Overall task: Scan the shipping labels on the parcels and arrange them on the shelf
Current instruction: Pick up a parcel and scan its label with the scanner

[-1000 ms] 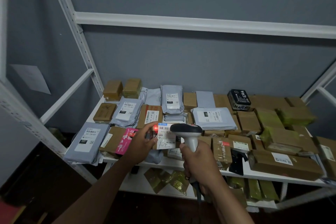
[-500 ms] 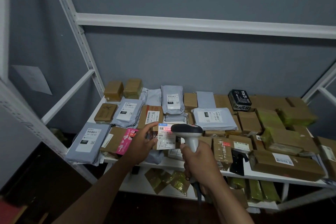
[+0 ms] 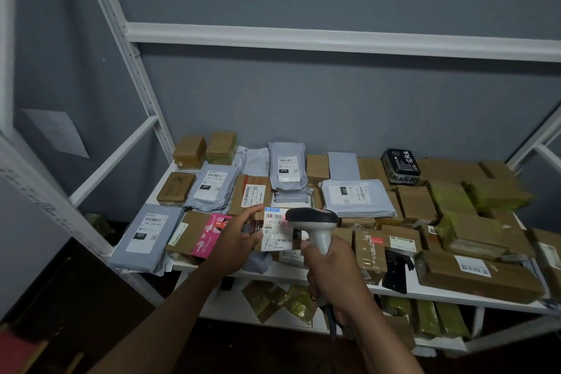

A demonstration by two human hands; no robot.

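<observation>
Shelf (image 3: 273,275): white metal rack against grey wall; upper beam bare, middle deck crowded with parcels, lower deck below holding a few more.
Brown boxes (image 3: 479,278): cover right half of deck, several wrapped in yellowish tape; long one with white label at front right edge.
Grey mailers (image 3: 145,234): front left corner one overhangs deck edge, marked 231; others lie behind it and mid-deck, each with white label.
Black box (image 3: 400,165): near back of deck, white lettering, lies on brown boxes.
Pink box (image 3: 212,234): front of deck, between grey corner mailer and left hand, lies on brown box.
Black bracket (image 3: 396,273): front edge of deck, right of scanner hand.
Parcel (image 3: 277,232): held up over front middle of deck, white label facing camera, handwritten mark at bottom, red scan dot on barcode.
Left hand (image 3: 239,241): grips parcel by left edge, thumb on top corner, fingers curled behind.
Right hand (image 3: 329,270): wrapped round scanner handle.
Scanner (image 3: 314,223): grey-white pistol type, dark head just right of label, nose aimed at barcode; cable hangs below wrist.
</observation>
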